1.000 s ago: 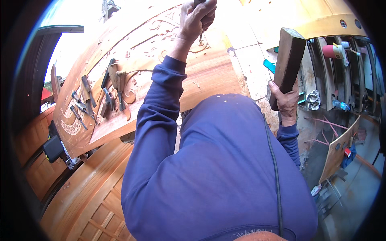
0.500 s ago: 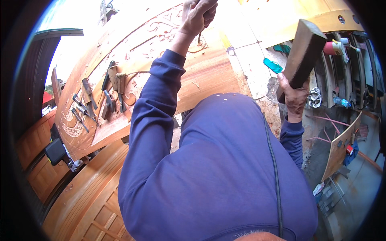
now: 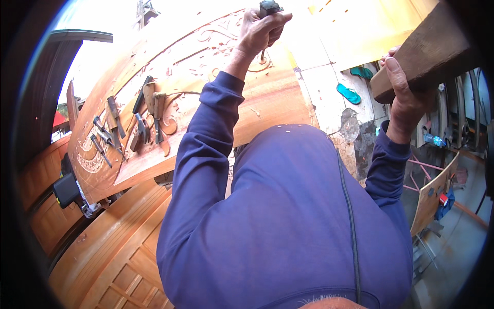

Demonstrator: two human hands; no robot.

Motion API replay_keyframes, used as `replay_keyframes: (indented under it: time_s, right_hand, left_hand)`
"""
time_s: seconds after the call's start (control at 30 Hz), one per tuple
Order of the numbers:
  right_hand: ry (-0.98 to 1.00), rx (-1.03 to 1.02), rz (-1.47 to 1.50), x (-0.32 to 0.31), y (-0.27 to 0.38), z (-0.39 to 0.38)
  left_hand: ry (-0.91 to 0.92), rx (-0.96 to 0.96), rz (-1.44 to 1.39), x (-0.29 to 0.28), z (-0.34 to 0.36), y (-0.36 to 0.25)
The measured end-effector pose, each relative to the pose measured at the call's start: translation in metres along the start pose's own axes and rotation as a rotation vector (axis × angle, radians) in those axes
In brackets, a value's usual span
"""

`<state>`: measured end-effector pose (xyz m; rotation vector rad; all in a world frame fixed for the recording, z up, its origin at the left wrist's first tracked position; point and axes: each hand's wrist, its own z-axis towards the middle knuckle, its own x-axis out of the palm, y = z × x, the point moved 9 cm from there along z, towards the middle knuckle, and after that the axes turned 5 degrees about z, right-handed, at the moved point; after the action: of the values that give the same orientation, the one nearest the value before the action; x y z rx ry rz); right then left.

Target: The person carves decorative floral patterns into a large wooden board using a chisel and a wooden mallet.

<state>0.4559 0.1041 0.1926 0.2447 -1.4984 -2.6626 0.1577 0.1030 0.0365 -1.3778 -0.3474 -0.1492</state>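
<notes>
My left hand (image 3: 260, 33) is closed round an upright carving chisel (image 3: 270, 7), its lower end down at the scrollwork of the carved wooden panel (image 3: 260, 90). My right hand (image 3: 406, 103) grips a heavy dark wooden block mallet (image 3: 432, 49), raised at the right, thumb along its side. Left of my left forearm, several carving tools lie on the panel among chips, including wooden-handled chisels (image 3: 113, 116) and dark-handled ones (image 3: 100, 149).
Teal flip-flops (image 3: 348, 94) lie on the tiled floor (image 3: 319, 82) right of the panel. A plastic bottle (image 3: 433, 139), boards and a plywood piece (image 3: 432, 201) are at the right. Panelled wooden doors (image 3: 128, 257) lie lower left, near a black case (image 3: 66, 190).
The mallet has risen and swung rightward with my right hand, tilting flatter. My left hand with the chisel has shifted slightly right and down.
</notes>
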Motion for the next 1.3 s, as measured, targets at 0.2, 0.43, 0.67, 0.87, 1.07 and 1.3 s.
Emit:
replay_keyframes:
  time_s: [0.2, 0.43, 0.67, 0.87, 1.07, 1.3]
  right_hand:
    - [0.071, -0.194, -0.098, 0.01, 0.024, 0.032]
    - [0.112, -0.826, -0.756, 0.036, -0.035, 0.046]
    - [0.295, -0.299, -0.333, 0.079, 0.003, 0.031]
    - [0.593, -0.404, -0.647, 0.096, -0.024, 0.009]
    - [0.389, -0.192, -0.406, 0.026, -0.039, -0.019]
    - [0.243, 0.389, -0.04, -0.014, -0.076, -0.06]
  left_hand:
    - [-0.077, -0.013, 0.045, -0.007, 0.001, 0.001]
    - [0.056, 0.096, 0.153, 0.021, -0.002, -0.023]
    - [0.001, -0.036, 0.104, 0.017, -0.009, -0.008]
    - [0.035, -0.076, 0.144, 0.013, -0.011, -0.004]
    - [-0.486, 0.355, -0.029, -0.039, -0.076, -0.04]
    - [-0.416, 0.281, 0.302, -0.001, -0.036, -0.033]
